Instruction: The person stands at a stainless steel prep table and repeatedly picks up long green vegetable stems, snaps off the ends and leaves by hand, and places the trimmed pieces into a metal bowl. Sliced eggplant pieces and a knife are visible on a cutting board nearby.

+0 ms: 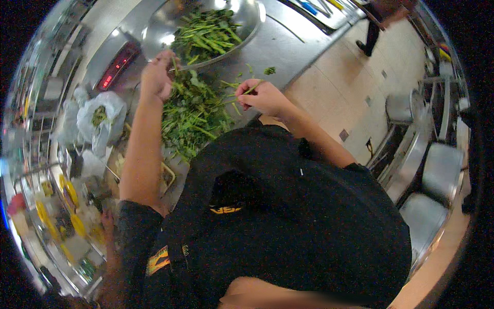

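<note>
A heap of leafy green stems (195, 116) lies on the steel counter against my body. My right hand (256, 95), to the right of the heap, pinches a thin green stem between thumb and fingers. My left hand (159, 75) is at the near left rim of a large steel bowl (247, 44), above the heap's left edge; its fingers are blurred, and whether they hold a piece of greenery cannot be told. Inside the bowl lie cut green stems with leaves (208, 34). Small loose sprigs (269, 70) are scattered on the counter beyond my right hand.
Left of the bowl stands a device with a red lit display (117, 66). A plastic bag with greenery (102, 116) is beside my left forearm. Utensils lie in a tray (328, 27) at the top right. Another person's leg and shoe (368, 38) show on the tiled floor.
</note>
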Demonstrator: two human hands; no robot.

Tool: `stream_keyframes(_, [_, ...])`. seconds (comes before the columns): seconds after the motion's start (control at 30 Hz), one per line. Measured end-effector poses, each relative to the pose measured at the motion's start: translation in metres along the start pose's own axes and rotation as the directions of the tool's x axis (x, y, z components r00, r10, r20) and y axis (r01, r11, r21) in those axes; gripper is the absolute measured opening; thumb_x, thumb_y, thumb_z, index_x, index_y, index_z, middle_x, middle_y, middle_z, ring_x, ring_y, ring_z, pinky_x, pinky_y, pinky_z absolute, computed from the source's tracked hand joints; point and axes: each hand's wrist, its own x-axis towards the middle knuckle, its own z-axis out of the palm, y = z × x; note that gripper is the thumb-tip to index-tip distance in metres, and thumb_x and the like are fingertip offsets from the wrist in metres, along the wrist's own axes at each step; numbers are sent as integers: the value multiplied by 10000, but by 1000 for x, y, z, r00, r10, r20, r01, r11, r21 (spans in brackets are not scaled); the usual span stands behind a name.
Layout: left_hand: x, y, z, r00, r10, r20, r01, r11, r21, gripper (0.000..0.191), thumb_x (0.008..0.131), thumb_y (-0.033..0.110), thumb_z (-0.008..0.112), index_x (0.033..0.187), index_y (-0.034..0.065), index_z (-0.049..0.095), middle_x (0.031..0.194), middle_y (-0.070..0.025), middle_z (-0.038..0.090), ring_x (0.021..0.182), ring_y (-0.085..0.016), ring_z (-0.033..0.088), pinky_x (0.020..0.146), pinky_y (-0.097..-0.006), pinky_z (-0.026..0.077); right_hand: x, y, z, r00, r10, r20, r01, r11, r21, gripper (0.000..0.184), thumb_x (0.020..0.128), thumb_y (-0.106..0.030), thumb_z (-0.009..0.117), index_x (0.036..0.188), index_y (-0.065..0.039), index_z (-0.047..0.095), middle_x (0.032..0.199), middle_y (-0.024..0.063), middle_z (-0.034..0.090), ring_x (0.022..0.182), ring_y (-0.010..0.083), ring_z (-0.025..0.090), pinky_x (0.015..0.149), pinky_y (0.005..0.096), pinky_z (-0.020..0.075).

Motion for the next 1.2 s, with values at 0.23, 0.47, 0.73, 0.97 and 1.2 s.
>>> stream_keyframes(0.23, [-28,-2,96,891,337,306,-440,467,767,386,971,346,636,1181,26,682,1075,-169,705,995,-303,667,896,-395,509,-3,8,-18,999,3,-43,-1,998,55,164,865,-162,702,966,-36,674,829,32,685,729,126,642,694,297,530])
stream_keyframes(0.47, [-121,-42,128,914,154,375,-380,644,663,279,937,231,681,1112,14,695,1014,-141,718,928,-238,695,826,-356,538,1,2,8,991,-20,132,47,977,-210,273,901,-182,677,1094,9,653,896,54,700,768,158,638,723,321,525])
stream_keyframes(0.73, [-168,-33,48,994,53,99,-107,715,691,194,946,195,658,1037,30,703,866,-112,726,787,-183,679,757,-332,531,29,-20,19,983,-164,78,178,952,-250,612,887,-140,703,1445,-92,454,1084,128,699,948,176,657,875,313,528])
stream_keyframes(0.97, [-197,-64,6,989,146,26,-120,681,722,274,922,221,613,1100,31,698,997,-184,714,925,-331,690,838,-394,527,36,-27,80,863,-312,396,487,723,-491,199,868,-138,686,1024,-16,670,957,166,704,898,321,672,826,390,521])
stream_keyframes(1.2, [-214,-87,-10,997,44,67,-79,710,699,272,907,246,615,1063,44,709,989,-202,711,921,-377,686,820,-433,532,34,-5,102,833,-185,521,517,596,-615,228,833,-168,663,1007,-22,678,991,211,688,955,408,654,857,467,523])
